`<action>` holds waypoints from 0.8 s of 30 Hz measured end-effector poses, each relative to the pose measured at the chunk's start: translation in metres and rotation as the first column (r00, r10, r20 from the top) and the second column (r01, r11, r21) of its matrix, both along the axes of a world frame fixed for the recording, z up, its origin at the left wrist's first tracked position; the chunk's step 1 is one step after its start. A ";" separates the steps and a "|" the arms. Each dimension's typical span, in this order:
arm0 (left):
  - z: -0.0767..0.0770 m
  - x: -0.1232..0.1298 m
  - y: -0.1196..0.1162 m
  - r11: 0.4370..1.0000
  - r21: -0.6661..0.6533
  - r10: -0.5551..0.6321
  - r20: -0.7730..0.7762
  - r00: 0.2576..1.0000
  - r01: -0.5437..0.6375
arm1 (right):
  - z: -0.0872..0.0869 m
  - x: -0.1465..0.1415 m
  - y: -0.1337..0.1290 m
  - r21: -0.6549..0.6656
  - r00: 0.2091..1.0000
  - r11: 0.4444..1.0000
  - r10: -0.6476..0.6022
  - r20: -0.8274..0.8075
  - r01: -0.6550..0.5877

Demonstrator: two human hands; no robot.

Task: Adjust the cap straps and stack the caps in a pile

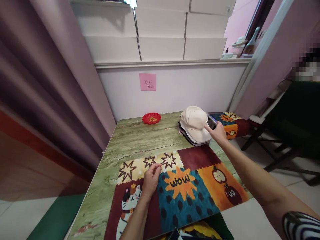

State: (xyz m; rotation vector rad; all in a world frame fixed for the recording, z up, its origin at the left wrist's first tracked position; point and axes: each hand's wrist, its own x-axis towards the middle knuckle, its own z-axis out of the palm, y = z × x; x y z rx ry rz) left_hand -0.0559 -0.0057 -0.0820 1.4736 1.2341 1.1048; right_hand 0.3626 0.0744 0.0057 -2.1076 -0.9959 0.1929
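My left hand (151, 176) rests over the printed mat (180, 213), fingers curled and thumb against the forefinger, with nothing visible in them. The mat has a cat, stars, a "WOW" burst and apples on it. My right hand (218, 132) reaches to the far right of the table, at the side of a cream baseball cap (195, 118). Its thumb lies by the cap's brim. Between thumb and fingers shows a dark flat thing (212, 122) with a pale bluish edge; its kind is unclear. The cap sits on top of a stack of more caps (186, 135), light and dark.
A red scalloped dish (151, 118) stands at the back of the green wood-patterned table (132, 136). A pink note (147, 82) is stuck on the wall behind. To the right are a second patterned mat (240, 126) and a dark green chair (295, 123). Curtains (62, 66) hang at the left.
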 end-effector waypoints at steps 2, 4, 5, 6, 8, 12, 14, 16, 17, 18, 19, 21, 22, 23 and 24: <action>0.000 0.000 0.000 1.000 -0.002 0.001 -0.002 1.000 -0.001 | 0.007 -0.017 0.015 -0.085 0.994 0.993 0.091 0.067 -0.085; 0.000 0.000 0.000 1.000 -0.002 0.003 0.001 1.000 -0.003 | 0.012 -0.035 0.030 -0.131 0.993 0.988 0.095 0.064 -0.086; 0.000 -0.001 -0.001 1.000 -0.004 0.004 0.001 1.000 -0.004 | 0.014 -0.042 0.037 -0.114 0.996 0.992 0.059 0.067 -0.051; 0.001 -0.001 -0.001 1.000 -0.006 0.004 0.003 1.000 -0.004 | 0.017 -0.047 0.044 -0.071 0.996 0.997 0.015 0.083 -0.009; 0.002 -0.001 -0.002 1.000 -0.013 0.005 0.006 1.000 -0.005 | 0.025 -0.050 0.057 0.031 0.989 1.000 -0.008 0.150 0.004; 0.001 -0.001 -0.001 1.000 -0.019 0.003 0.015 1.000 -0.003 | 0.044 -0.040 0.084 -0.045 0.942 0.981 0.193 0.274 -0.188; 0.000 -0.002 0.000 1.000 -0.019 0.006 0.013 1.000 -0.005 | 0.050 -0.034 0.096 -0.137 0.923 0.968 0.244 0.298 -0.211; -0.001 -0.002 0.000 1.000 -0.017 0.010 0.011 1.000 -0.010 | 0.054 -0.030 0.107 -0.194 0.916 0.958 0.261 0.303 -0.209; -0.001 -0.002 0.000 1.000 -0.016 0.012 0.009 1.000 -0.012 | 0.056 -0.030 0.112 -0.206 0.919 0.956 0.263 0.295 -0.207; 0.000 -0.002 0.000 1.000 -0.016 0.014 0.008 1.000 -0.014 | 0.058 -0.030 0.116 -0.202 0.925 0.958 0.254 0.283 -0.202; 0.000 -0.002 0.000 1.000 -0.018 0.015 0.006 1.000 -0.014 | 0.061 -0.030 0.121 -0.180 0.933 0.965 0.235 0.272 -0.190; 0.002 -0.002 -0.001 1.000 -0.021 0.015 0.000 1.000 -0.015 | 0.068 -0.031 0.131 -0.112 0.941 0.979 0.193 0.277 -0.168; 0.003 -0.001 -0.001 1.000 -0.022 0.015 -0.006 1.000 -0.015 | 0.072 -0.032 0.136 -0.088 0.936 0.981 0.189 0.298 -0.170; 0.004 -0.001 -0.001 1.000 -0.022 0.017 -0.012 1.000 -0.017 | 0.076 -0.032 0.141 -0.081 0.924 0.980 0.200 0.325 -0.184; 0.005 -0.001 -0.001 1.000 -0.022 0.019 -0.019 1.000 -0.019 | 0.078 -0.033 0.146 -0.089 0.909 0.975 0.224 0.352 -0.205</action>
